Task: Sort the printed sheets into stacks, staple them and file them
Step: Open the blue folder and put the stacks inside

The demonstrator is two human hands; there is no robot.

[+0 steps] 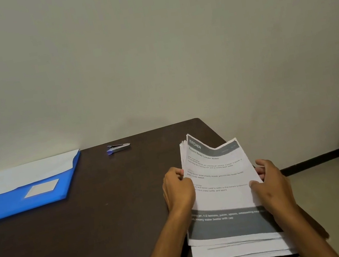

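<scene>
While you hold the printed sheets (221, 191) as one pile at the surface's (109, 205) right edge, nothing is sorted, stapled or filed — stapler (118, 148) and blue folder (29, 192) lie apart, untouched. Left hand (177, 188) and right hand (269, 181) each have a grip pinching the pile's sides. Long axis runs away from you, title end far — lifted, bowed.

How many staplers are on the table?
1. The stapler lies near the table's far edge, between the blue folder and the paper stack. Another could hide under the papers.
</scene>
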